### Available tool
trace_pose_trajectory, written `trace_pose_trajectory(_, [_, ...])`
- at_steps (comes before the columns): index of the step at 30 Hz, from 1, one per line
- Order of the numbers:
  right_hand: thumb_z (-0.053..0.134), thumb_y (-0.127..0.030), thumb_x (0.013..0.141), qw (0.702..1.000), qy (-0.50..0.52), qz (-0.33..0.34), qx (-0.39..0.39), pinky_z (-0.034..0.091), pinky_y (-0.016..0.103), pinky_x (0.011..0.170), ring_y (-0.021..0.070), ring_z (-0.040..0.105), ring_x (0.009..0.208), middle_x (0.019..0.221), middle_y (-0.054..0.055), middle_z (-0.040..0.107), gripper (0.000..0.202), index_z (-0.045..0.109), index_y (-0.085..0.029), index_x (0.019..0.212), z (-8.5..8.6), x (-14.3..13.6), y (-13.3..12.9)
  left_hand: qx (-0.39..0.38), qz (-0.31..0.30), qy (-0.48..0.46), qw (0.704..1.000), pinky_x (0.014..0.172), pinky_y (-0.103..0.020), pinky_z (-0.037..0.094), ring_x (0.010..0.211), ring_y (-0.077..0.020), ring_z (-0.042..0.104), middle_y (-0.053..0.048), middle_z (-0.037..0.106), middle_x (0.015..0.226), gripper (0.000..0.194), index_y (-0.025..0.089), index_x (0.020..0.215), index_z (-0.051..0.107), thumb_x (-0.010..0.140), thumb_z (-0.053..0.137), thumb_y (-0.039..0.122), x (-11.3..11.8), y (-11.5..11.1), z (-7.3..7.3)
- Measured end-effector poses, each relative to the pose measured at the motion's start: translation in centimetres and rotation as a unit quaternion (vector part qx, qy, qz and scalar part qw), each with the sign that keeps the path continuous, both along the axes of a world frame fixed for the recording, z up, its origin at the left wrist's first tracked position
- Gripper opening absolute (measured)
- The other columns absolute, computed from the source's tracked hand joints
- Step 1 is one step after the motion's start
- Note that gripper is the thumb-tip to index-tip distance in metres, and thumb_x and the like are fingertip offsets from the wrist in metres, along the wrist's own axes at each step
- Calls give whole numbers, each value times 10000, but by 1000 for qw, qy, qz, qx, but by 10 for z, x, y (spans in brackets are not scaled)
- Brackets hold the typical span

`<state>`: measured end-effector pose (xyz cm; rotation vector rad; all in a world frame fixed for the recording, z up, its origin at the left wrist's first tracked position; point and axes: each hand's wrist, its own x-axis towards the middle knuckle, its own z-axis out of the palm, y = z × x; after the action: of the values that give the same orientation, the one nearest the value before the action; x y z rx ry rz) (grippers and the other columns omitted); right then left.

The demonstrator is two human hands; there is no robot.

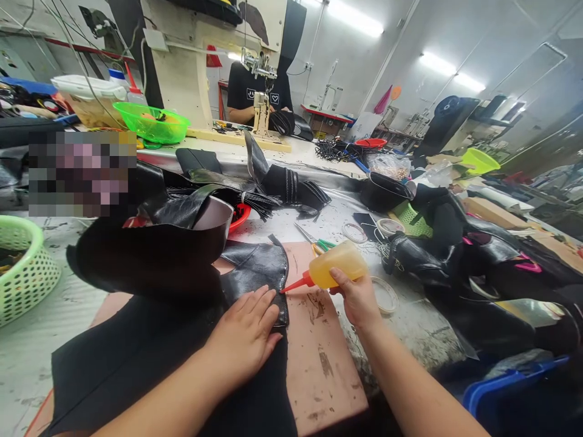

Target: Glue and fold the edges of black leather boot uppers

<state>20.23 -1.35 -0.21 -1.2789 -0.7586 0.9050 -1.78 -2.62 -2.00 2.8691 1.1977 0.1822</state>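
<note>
My left hand (pixel 246 334) lies flat, fingers spread, on a shiny black leather piece (pixel 257 270) with a stitched edge. Wrapped in my right hand (pixel 357 297) is a clear bottle (pixel 339 264) of yellow liquid, tilted to the left. Its red nozzle (pixel 296 283) points at the stitched edge, just beyond my left fingertips. Beneath the leather spreads a large black fabric piece (pixel 150 358), over a pinkish board (pixel 319 364) with dark stains. A bulky black leather part (pixel 150 255) rises to the left of my left hand.
Scissors (pixel 314 243) and tape rolls (pixel 385 295) lie beyond the bottle. A green basket (pixel 27 267) stands left, black leather pieces (pixel 455 261) right, a blue bin (pixel 514 388) lower right. Behind a sewing machine (pixel 182 79) sits a person (pixel 259 91).
</note>
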Motion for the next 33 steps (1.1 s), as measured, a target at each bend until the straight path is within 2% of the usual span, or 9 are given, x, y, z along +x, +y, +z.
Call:
trace_pose_trajectory(4, [800, -380, 440, 1000, 18, -21, -7, 407, 194, 349, 140, 555, 546, 679, -4, 603, 507, 557, -161, 827, -3, 0, -9, -9, -1, -2, 1000, 1018, -350, 323, 1231, -224, 404, -88, 454, 1326, 402, 159, 1122, 572, 865, 398, 415, 1, 0, 2])
trace_pose_trajectory(12, [786, -389, 479, 999, 34, -29, -9, 424, 209, 390, 163, 572, 600, 705, 20, 619, 471, 569, -166, 832, -10, 1, -24, -7, -2, -7, 1000, 1025, -355, 322, 1239, -222, 393, -90, 452, 1328, 370, 157, 1109, 568, 863, 423, 391, 1, 0, 3])
trace_pose_trajectory(17, [794, -392, 445, 997, 50, -49, -22, 415, 216, 389, 168, 561, 606, 711, 14, 611, 505, 561, -178, 838, -11, 0, -34, -11, -7, 4, 1000, 1035, -368, 315, 1254, -225, 370, -103, 434, 1340, 378, 149, 1136, 545, 853, 457, 384, 1, 0, 5])
trace_pose_trajectory(22, [805, -370, 412, 994, 83, -64, -29, 416, 217, 397, 163, 557, 591, 698, 13, 612, 535, 568, -175, 850, -9, -1, -46, -28, -15, 30, 999, 1046, -372, 301, 1273, -228, 338, -109, 401, 1362, 408, 142, 1164, 518, 834, 505, 383, 1, 0, 11])
trace_pose_trajectory(25, [802, -355, 419, 994, 89, -66, -21, 439, 229, 444, 163, 566, 619, 717, 16, 621, 519, 573, -176, 849, -10, -3, -51, -34, -19, 35, 999, 1054, -381, 288, 1279, -234, 325, -116, 386, 1370, 428, 132, 1172, 508, 829, 522, 387, 1, 0, 14])
trace_pose_trajectory(29, [790, -376, 445, 995, 76, -56, -30, 416, 222, 427, 159, 558, 603, 702, 13, 618, 472, 580, -175, 818, -13, -3, -56, -46, -25, 43, 998, 1053, -385, 290, 1282, -240, 318, -125, 378, 1372, 472, 123, 1186, 496, 812, 548, 406, 1, 0, 16])
trace_pose_trajectory(33, [794, -362, 460, 995, 81, -53, -10, 462, 243, 523, 152, 568, 659, 751, 17, 630, 437, 600, -173, 803, -16, -4, -59, -68, -34, 62, 995, 1054, -413, 286, 1291, -268, 293, -151, 345, 1385, 584, 101, 1201, 480, 765, 585, 474, 1, 2, 20])
